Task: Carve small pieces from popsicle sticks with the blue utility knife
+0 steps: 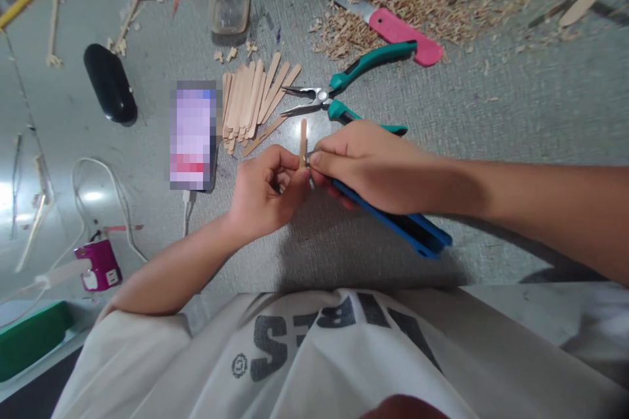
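Observation:
My left hand is closed, pinching a wooden craft stick that stands up between thumb and fingers. Wrapped in my right hand is a blue-handled tool; its grip extends below the palm toward the right. The tool's small metal end meets the stick at the left fingertips, though the fingers hide most of it and its exact kind. Just beyond my hands lie green-handled needle-nose pliers with their jaws apart. A pile of craft sticks rests to the left of the pliers.
Wood shavings surround a pink-handled knife at the back. A phone with a white cable lies left of the stick pile. Farther left are a black case and a purple plug adapter. A clear container stands behind.

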The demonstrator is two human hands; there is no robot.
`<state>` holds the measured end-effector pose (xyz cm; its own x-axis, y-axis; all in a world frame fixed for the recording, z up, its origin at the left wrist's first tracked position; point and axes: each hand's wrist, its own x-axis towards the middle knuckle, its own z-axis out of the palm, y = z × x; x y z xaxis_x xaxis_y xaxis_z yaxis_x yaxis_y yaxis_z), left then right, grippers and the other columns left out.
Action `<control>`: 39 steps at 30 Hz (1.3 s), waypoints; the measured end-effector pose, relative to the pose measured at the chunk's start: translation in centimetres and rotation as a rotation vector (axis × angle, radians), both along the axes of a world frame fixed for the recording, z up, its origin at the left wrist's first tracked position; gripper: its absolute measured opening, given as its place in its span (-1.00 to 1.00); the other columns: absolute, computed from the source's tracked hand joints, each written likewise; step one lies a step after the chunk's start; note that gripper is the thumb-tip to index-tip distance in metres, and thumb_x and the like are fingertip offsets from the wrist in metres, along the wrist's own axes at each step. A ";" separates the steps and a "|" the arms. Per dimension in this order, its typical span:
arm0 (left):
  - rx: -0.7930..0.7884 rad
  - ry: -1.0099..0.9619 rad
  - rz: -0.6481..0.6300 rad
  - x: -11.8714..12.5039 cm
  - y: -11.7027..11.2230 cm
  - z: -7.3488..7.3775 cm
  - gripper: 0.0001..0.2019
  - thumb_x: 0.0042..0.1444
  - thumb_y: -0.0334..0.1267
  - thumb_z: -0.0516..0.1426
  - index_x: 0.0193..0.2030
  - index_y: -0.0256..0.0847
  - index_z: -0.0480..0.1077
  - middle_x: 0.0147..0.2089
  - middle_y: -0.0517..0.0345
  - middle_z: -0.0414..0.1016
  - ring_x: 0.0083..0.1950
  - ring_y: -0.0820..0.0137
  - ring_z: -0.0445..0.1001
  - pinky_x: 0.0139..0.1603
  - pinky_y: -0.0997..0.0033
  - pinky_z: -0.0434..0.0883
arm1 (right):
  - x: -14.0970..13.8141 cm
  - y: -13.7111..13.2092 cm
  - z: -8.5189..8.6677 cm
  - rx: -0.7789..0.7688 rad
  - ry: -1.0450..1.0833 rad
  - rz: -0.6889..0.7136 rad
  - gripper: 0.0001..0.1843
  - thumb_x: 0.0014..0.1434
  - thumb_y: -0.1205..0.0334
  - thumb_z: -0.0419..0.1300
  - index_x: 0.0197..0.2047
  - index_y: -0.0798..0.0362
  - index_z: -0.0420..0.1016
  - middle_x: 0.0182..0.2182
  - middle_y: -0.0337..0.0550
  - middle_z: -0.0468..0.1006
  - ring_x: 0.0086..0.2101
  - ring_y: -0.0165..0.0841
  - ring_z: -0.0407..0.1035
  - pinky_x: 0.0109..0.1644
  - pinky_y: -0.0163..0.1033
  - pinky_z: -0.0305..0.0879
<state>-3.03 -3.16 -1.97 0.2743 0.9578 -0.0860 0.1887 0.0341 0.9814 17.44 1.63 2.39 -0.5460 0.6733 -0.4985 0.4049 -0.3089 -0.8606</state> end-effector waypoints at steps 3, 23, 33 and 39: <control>0.016 0.009 -0.009 0.0 0.0 -0.1 -0.59 0.41 0.08 0.36 -0.26 -0.16 0.40 -0.49 0.20 0.55 -0.55 0.52 0.44 -0.57 0.55 0.28 | 0.1 0.0 0.3 0.215 -0.132 0.025 -0.39 0.51 0.43 0.20 -0.62 0.01 0.28 -0.73 -0.27 0.30 -0.63 -0.49 0.14 -0.50 -0.25 -0.02; 0.009 -0.144 0.007 0.3 0.2 1.1 -0.67 0.40 -0.06 0.39 -0.24 -0.18 0.42 -0.45 0.20 0.66 -0.54 0.44 0.65 -0.53 0.54 0.60 | 0.7 0.3 -0.6 -0.298 0.337 -0.039 -0.51 0.53 0.27 0.22 -0.50 0.06 0.46 -0.64 -0.25 0.44 -0.67 -0.49 0.32 -0.61 -0.40 0.22; -0.092 -0.223 0.061 0.7 0.3 1.6 -0.52 0.28 0.14 0.47 -0.30 -0.19 0.44 -0.50 0.24 0.59 -0.60 0.49 0.55 -0.60 0.58 0.56 | 1.0 0.2 -1.5 -0.291 0.471 -0.027 -0.50 0.51 0.07 0.33 -0.48 0.06 0.48 -0.59 -0.28 0.49 -0.65 -0.51 0.33 -0.58 -0.41 0.19; -0.104 -0.224 0.049 0.7 0.2 1.7 -0.52 0.29 0.15 0.46 -0.30 -0.18 0.43 -0.49 0.24 0.59 -0.61 0.49 0.53 -0.62 0.56 0.55 | 1.4 0.0 -1.9 -0.320 0.502 -0.012 -0.55 0.54 0.17 0.26 -0.43 0.08 0.48 -0.58 -0.30 0.48 -0.64 -0.52 0.35 -0.55 -0.43 0.20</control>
<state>-2.33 -2.92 -0.29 0.2511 0.9596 -0.1268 -0.0377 0.1406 0.9894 18.82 1.67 0.50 -0.7604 0.5401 -0.3607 -0.0326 -0.5864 -0.8094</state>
